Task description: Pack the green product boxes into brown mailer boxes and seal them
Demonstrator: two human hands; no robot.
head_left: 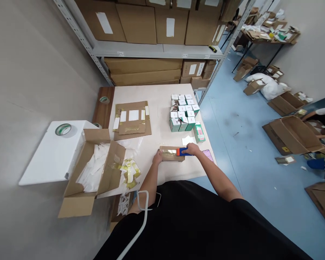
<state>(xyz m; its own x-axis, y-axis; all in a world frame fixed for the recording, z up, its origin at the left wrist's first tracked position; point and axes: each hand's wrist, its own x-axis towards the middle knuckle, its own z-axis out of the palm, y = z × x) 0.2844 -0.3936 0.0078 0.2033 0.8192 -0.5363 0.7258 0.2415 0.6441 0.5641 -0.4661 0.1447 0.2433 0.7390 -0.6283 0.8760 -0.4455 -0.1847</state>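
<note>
A small brown cardboard box (169,154), with shiny tape along its top, lies near the table's front edge. My left hand (157,156) is closed on the box's left end. In my right hand (192,149) is a blue hand tool (184,151) with an orange front end, which rests on the taped top towards the right; its exact kind is unclear. Just behind the right hand are a white paper slip (188,140) and a green-and-pink box (199,133). A phone (208,155) with a lit pink screen lies right of the wrist.
Several white-and-green boxes (182,112) stand grouped at the table's back right. Flattened cardboard (132,126) lies left, near crumpled tape scraps (130,172) and an open carton (109,169). A shelf (157,50) edges the back. At far right, a person's arm (311,115) reaches towards cartons.
</note>
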